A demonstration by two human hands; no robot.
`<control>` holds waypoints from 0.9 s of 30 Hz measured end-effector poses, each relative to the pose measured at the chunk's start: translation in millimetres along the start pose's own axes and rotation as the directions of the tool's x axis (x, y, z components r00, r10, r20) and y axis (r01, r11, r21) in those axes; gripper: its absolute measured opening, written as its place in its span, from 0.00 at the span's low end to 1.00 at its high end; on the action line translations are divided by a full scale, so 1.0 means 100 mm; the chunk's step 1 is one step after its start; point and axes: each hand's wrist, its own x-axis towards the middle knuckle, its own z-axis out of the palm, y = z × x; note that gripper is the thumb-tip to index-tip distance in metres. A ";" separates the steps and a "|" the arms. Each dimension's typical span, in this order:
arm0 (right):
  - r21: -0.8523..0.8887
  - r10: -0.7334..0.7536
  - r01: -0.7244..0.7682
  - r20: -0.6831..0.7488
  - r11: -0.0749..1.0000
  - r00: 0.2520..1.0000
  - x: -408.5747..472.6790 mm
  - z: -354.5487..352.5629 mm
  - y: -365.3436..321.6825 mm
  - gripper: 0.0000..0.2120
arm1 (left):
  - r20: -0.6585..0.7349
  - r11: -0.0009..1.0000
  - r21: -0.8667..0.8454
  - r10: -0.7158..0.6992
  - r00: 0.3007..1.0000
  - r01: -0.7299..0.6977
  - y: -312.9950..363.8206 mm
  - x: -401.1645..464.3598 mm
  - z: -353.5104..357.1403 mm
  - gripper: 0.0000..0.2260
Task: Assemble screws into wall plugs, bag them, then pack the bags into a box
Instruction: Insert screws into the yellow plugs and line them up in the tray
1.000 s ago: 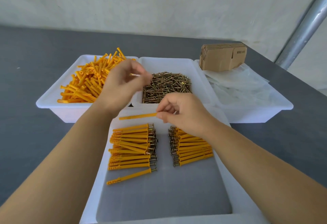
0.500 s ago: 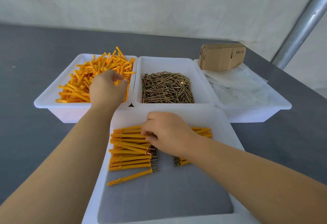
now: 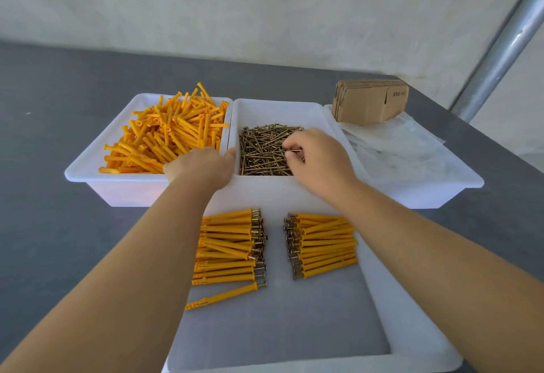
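Observation:
My left hand [image 3: 203,166] reaches into the front right corner of the white bin of loose orange wall plugs [image 3: 167,134]. Its fingers are curled down out of sight, so I cannot tell whether it holds a plug. My right hand [image 3: 321,160] is over the middle bin of brass screws [image 3: 262,148] and pinches one screw [image 3: 293,150] between thumb and fingertips. In the near white tray [image 3: 412,343] lie two stacks of plugs with screws in them, a left stack [image 3: 229,243] and a right stack [image 3: 323,243], heads facing each other.
A third white bin at the right holds clear plastic bags [image 3: 394,148]. A bundle of flat cardboard boxes [image 3: 368,101] leans at its back. The bins stand on a grey table [image 3: 59,225]. A metal pole [image 3: 500,48] rises at the far right.
My right hand laid an assembled plug on the tray stacks, then went forward into the screw bin and pinched a screw. My left hand moved from over the screws into the plug bin.

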 end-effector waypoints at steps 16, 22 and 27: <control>-0.310 0.349 -0.214 0.493 0.926 0.797 0.53 0.20 0.18 0.14 | -0.462 0.915 -0.371 -0.033 0.886 -0.159 -0.04 0.02 -0.10 0.17; -0.132 0.335 -0.308 0.349 0.942 0.875 0.46 0.19 0.25 0.09 | -0.631 0.827 -0.427 0.017 0.776 -0.365 -0.03 -0.06 -0.12 0.08; 0.291 0.331 -0.344 0.095 0.893 0.939 0.31 0.10 0.25 0.06 | -0.675 0.693 -0.445 0.157 0.721 -0.567 -0.01 -0.14 -0.18 0.03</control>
